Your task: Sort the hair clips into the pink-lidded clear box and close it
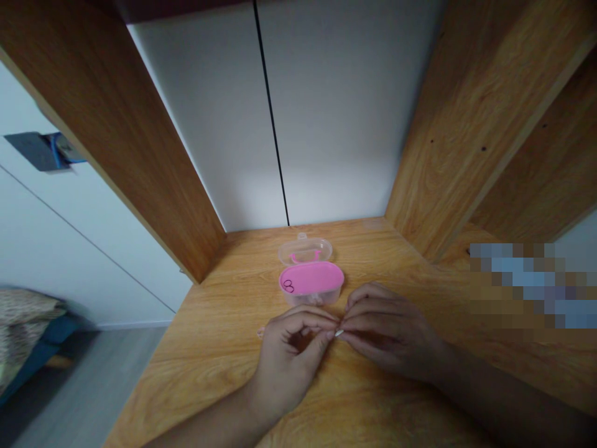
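My left hand (296, 351) and my right hand (396, 326) meet fingertip to fingertip over the table. Both are closed in a pinch. A small pale spot shows where the fingertips touch; whether it is a fingernail or a tiny held thing, I cannot tell. Just beyond them stands an oval clear plastic box (330, 296) with a pink tray (314, 275) on top. Two small dark rings (288, 286) lie at the tray's left end. Behind it, the clear lid (284, 250) has a pink handle. A small clear-orange item (260, 333) is partly hidden by my left hand.
The wooden table (186, 373) runs back to a white panel (326, 124) between wooden uprights at left (140, 149) and right (448, 137). A blurred-out patch (532, 280) covers the right side. Patterned cloth (23, 330) shows at lower left, beyond the table edge.
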Motion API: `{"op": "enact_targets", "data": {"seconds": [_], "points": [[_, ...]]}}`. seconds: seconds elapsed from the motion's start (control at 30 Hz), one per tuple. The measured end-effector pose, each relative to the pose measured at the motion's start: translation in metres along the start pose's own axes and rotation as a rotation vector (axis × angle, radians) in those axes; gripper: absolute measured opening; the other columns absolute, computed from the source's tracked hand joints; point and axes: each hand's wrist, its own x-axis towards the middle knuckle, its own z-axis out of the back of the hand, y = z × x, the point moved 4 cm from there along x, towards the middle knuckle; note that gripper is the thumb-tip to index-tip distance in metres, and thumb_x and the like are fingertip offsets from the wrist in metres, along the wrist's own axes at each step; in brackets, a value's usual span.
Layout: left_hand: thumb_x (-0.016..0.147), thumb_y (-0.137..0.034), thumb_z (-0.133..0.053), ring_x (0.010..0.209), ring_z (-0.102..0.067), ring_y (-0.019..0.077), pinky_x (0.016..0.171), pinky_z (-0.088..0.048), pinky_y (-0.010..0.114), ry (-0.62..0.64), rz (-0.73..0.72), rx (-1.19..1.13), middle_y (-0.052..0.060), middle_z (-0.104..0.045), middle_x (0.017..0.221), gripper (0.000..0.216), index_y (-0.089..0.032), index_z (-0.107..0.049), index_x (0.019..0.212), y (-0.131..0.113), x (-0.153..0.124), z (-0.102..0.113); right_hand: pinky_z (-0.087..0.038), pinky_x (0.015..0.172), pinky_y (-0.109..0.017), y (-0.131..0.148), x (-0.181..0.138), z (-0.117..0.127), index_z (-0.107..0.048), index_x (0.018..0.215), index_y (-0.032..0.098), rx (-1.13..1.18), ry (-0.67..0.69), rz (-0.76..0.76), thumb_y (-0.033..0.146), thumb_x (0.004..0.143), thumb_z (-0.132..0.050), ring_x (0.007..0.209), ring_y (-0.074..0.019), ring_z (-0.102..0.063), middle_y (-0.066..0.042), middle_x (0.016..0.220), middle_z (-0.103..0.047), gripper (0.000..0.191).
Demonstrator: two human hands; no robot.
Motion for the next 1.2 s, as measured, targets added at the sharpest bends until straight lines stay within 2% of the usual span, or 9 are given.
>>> {"op": "enact_targets", "data": {"seconds": [0.17,0.5,0.7,0.93,1.2], "points": [[0.082,-0.003,-0.068,0.084,-0.071,0.0143,0.078,-0.058,0.025,0.071,-0.200,0.145,0.006,-0.075,0.091,0.019,-0.018,-0.075,0.092,-0.005,0.001,0.002,-0.053,0.069,-0.029,0.002,0.001,0.001,-0.067,0.091,0.019,0.030,-0.017,0.018,0.011,0.085,-0.069,0.073,-0.0145,-0.062,-0.002,0.075,-0.071,0.010],[0.084,-0.004,-0.067,0.084,-0.070,0.0159,0.077,-0.059,0.028,0.102,-0.420,0.369,0.007,-0.075,0.092,0.028,-0.018,-0.070,0.109,-0.012,0.000,0.005,-0.055,0.072,-0.027,-0.001,-0.003,-0.001,-0.066,0.105,0.021,0.055,0.008,-0.021,0.011,0.087,-0.066,0.082,-0.0146,-0.063,-0.003,0.084,-0.071,0.021],[0.085,-0.006,-0.067,0.090,-0.070,0.0157,0.082,-0.059,0.028,0.069,-0.407,0.397,0.007,-0.076,0.098,0.032,-0.018,-0.067,0.115,-0.013,-0.002,0.005,-0.055,0.073,-0.027,0.000,-0.002,-0.002,-0.067,0.109,0.022,0.036,0.018,0.026,0.012,0.088,-0.066,0.083,-0.0134,-0.063,-0.002,0.087,-0.072,0.023],[0.083,-0.009,-0.070,0.079,-0.069,0.0137,0.076,-0.058,0.026,0.028,-0.285,0.389,0.005,-0.074,0.088,0.033,-0.018,-0.068,0.114,-0.006,-0.001,0.009,-0.056,0.077,-0.026,-0.002,-0.004,-0.005,-0.068,0.113,0.021,0.006,0.058,0.014,0.012,0.088,-0.067,0.089,-0.0135,-0.063,-0.003,0.091,-0.073,0.026],[0.081,-0.008,-0.071,0.078,-0.069,0.0140,0.075,-0.058,0.028,0.013,-0.316,0.372,0.004,-0.074,0.087,0.035,-0.019,-0.067,0.114,-0.011,0.000,0.008,-0.056,0.072,-0.029,-0.005,-0.001,0.002,-0.069,0.100,0.023,-0.003,-0.009,-0.036,0.018,0.086,-0.071,0.082,-0.0157,-0.066,-0.002,0.084,-0.074,0.015]]}}
